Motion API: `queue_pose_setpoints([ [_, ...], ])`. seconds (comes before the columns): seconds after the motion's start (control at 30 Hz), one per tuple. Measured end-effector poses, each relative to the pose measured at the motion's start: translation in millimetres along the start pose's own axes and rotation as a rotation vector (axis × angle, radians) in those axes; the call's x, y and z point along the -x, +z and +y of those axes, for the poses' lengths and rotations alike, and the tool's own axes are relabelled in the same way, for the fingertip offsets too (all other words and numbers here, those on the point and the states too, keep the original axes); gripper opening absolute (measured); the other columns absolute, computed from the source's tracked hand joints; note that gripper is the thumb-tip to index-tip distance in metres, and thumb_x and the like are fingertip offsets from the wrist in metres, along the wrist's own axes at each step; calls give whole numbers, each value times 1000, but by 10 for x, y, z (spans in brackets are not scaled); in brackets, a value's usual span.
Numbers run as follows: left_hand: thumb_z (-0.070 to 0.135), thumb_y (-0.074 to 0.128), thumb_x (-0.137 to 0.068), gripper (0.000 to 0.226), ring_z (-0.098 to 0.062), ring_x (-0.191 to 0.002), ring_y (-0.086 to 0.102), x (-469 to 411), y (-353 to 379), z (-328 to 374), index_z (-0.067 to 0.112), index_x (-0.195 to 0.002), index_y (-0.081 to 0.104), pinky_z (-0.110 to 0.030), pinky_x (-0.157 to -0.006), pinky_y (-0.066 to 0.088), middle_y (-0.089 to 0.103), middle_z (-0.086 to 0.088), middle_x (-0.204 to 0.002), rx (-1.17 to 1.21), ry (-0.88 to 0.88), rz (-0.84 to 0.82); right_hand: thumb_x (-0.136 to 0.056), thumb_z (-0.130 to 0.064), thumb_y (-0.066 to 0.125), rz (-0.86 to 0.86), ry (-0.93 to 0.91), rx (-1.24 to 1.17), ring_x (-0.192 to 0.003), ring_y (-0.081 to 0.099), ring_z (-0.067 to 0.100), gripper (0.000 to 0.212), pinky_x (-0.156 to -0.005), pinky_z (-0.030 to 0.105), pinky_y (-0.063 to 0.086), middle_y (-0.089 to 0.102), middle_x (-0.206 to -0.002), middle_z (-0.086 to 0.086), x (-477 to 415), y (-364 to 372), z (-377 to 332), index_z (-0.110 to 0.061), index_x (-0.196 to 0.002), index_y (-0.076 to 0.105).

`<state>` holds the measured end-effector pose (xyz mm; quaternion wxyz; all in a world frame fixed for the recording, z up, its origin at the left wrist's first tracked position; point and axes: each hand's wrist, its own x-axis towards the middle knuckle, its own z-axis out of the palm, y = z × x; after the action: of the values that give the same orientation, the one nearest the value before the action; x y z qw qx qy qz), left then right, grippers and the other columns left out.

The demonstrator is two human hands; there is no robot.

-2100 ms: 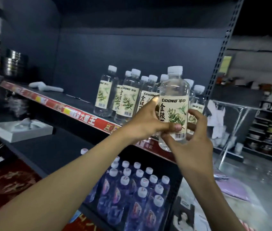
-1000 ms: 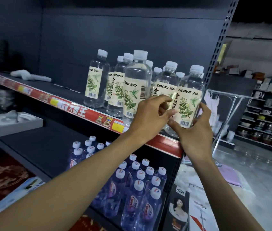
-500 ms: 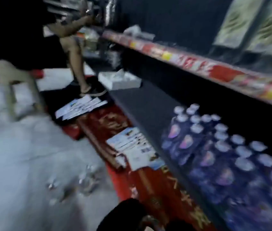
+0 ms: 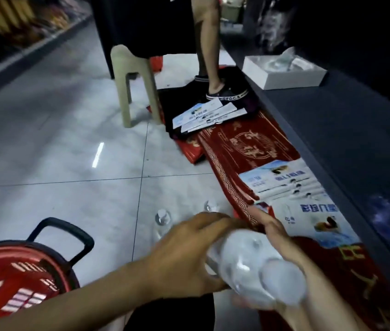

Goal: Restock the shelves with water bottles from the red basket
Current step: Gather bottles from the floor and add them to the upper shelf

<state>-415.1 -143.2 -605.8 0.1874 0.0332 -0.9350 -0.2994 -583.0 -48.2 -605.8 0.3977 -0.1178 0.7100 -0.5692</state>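
since a second ago the gaze has dropped from the upper shelf to the floor, and both hands have left the labelled bottles that stood there.

head view: the left hand (image 4: 184, 256) and the right hand (image 4: 282, 237) meet low in the middle, both closed around clear water bottles (image 4: 256, 266) held with their bases toward the camera; they are blurred, so i cannot tell how many there are. the red basket (image 4: 17, 280) sits on the floor at lower left, its black handle (image 4: 69, 232) raised. two more bottles (image 4: 163, 218) stand on the grey tiled floor (image 4: 57, 163) just beyond the hands. to the right, red mats (image 4: 241, 144) with gold print lie along the base of the dark shelf (image 4: 332, 139), with white and blue packets (image 4: 284, 182) on top of them. a white box (image 4: 284, 72) rests on the shelf farther back. beyond it, another person's leg (image 4: 208, 44) and dark shoe (image 4: 227, 94) stand beside a beige stool (image 4: 134, 80).
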Motion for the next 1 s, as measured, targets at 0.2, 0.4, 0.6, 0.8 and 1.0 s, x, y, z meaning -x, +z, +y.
queue_pose_setpoints([
  [0.2, 27, 92, -63, 66, -16, -106, 69, 6, 28, -1231, 22, -121, 60, -35, -88, 56, 72, 4, -114, 573, -609, 127, -100, -28, 50, -69, 111, -50, -55, 68, 13, 23, -56, 25, 47, 76, -98, 4, -1108, 210, 744, -21, -114, 68],
  [0.4, 4, 83, -71, 51, -31, -107, 68, 316, 421, -2241, 9, -118, 63, -43, -91, 56, 72, -14, -113, 751, -903, 134, -74, 16, 68, -52, 127, 360, -71, 54, 13, 63, -59, 15, 46, 64, -106, 12, -2297, 491, 2138, -4, -131, 53],
  [0.6, -4, 80, -74, 48, -35, -108, 67, 616, 967, -2702, 7, -118, 64, -39, -88, 55, 70, -19, -114, 867, -1089, 108, -53, 3, 90, -55, 72, 407, -108, 57, 24, 88, -80, 23, 46, 59, -118, 1, -3016, 906, 2867, -17, -129, 49],
  [0.8, -1, 80, -72, 54, -36, -111, 66, 638, 1212, -2839, 7, -122, 61, -57, -97, 50, 70, -20, -116, 914, -1194, 155, -52, -1, 92, 29, -38, 273, -101, 59, 15, 75, -75, 22, 49, 58, -100, -21, -3031, 1048, 2945, -36, -102, 49],
  [1.0, 12, 82, -68, 66, -38, -111, 65, 426, 928, -2624, 9, -129, 57, -57, -95, 51, 68, -19, -119, 977, -1120, 95, -45, -29, 91, -212, -13, 86, -100, 71, 20, 69, -86, 35, 58, 75, -104, 0, -2492, 597, 2227, -21, -110, 68],
])
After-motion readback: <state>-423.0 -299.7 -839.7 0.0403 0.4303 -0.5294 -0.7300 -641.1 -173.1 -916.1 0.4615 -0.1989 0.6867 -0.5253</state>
